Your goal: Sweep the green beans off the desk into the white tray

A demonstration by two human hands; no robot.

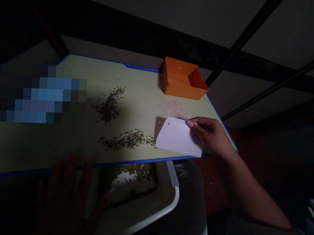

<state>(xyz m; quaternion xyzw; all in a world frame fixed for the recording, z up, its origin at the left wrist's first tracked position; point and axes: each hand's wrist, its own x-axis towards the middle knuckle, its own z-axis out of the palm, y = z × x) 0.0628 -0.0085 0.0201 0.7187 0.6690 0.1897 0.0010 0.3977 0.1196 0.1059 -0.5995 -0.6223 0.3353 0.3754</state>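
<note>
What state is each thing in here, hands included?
White sheet: held by its edge
Right hand: closed on the white sheet
Left hand: open, fingers spread
Orange box: upright, open-topped
Green-brown grains: strewn in two patches
Pale granules: spread in one patch
White-rimmed tub: open, green grains inside

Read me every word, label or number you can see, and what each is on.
Orange box, inside of its far wall: one short pale marking, too small and blurred to read for certain.
White card in the right hand: no lettering visible.
I can make out no other text.
</note>
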